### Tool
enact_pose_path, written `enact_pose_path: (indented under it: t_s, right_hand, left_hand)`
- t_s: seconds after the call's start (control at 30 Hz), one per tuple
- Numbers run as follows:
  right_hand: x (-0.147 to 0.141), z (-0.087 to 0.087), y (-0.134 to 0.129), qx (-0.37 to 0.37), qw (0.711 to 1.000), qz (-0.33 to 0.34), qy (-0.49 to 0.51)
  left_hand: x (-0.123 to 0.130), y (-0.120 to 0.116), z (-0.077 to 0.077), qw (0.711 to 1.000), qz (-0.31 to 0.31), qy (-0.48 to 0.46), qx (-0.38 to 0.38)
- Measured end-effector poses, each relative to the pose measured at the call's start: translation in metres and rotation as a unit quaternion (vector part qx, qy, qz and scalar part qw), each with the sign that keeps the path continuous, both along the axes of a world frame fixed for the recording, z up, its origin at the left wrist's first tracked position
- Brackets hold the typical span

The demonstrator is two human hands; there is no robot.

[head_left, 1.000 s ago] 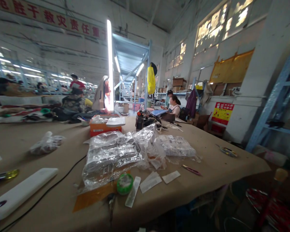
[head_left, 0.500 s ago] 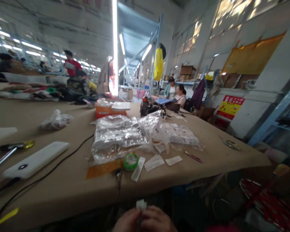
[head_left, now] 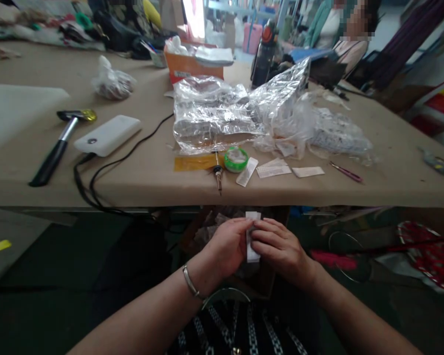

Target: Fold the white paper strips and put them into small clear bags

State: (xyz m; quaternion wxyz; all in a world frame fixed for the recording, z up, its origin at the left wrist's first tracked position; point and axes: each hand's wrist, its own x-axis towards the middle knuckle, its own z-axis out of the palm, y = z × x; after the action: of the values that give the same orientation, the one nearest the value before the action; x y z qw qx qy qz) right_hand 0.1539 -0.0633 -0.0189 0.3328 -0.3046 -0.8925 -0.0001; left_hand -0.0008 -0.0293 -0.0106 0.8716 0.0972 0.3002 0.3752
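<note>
Between my two hands, just off the table's front edge, is a narrow white strip (head_left: 253, 252), perhaps folded paper or labels. My left hand (head_left: 226, 245) pinches it from the left, and a metal bangle circles that wrist. From the other side my right hand (head_left: 281, 249) grips it with bent fingers laid across it. Behind my hands a cardboard box (head_left: 268, 282) holds crumpled clear packets. On the table ahead lie several white paper strips (head_left: 274, 168), a green-rimmed round container (head_left: 236, 159) and a thin metal-tipped tool (head_left: 218, 175).
Crinkled clear plastic bags (head_left: 214, 113) cover the table's middle. To the left are a hammer (head_left: 59, 143), a white power bank (head_left: 109, 135) with a black cable, and a knotted bag (head_left: 113, 81). Purple tweezers (head_left: 346, 172) lie right. An orange box (head_left: 196, 71) and dark bottle (head_left: 264, 54) stand behind.
My view has tilted down, so the table sits higher in the picture and both forearms now show. The white strip is still held between my hands, with more of it visible.
</note>
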Motion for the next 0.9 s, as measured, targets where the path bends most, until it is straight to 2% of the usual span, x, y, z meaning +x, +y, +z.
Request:
enact_pose_path:
  t_s: [0.1,0.2,0.4,0.63,0.9]
  right_hand:
    - [0.003,0.0,0.005,0.0,1.0,-0.007,0.007]
    - [0.004,-0.002,0.008,-0.017,1.0,0.014,0.01]
    - [0.0,-0.002,0.009,-0.027,0.999,0.031,0.002]
    - [0.001,0.005,0.014,-0.018,0.998,0.039,-0.043]
    - [0.004,0.003,0.016,-0.033,0.996,0.057,-0.062]
  left_hand:
    - [0.0,0.001,-0.002,1.0,-0.009,-0.009,0.006]
    - [0.0,0.002,-0.002,1.0,-0.01,-0.017,0.01]
    - [-0.003,0.003,0.005,0.999,-0.03,-0.015,-0.031]
    - [-0.006,0.003,0.01,0.999,-0.043,-0.007,-0.007]
    - [-0.007,0.003,0.01,0.998,-0.057,-0.007,-0.004]
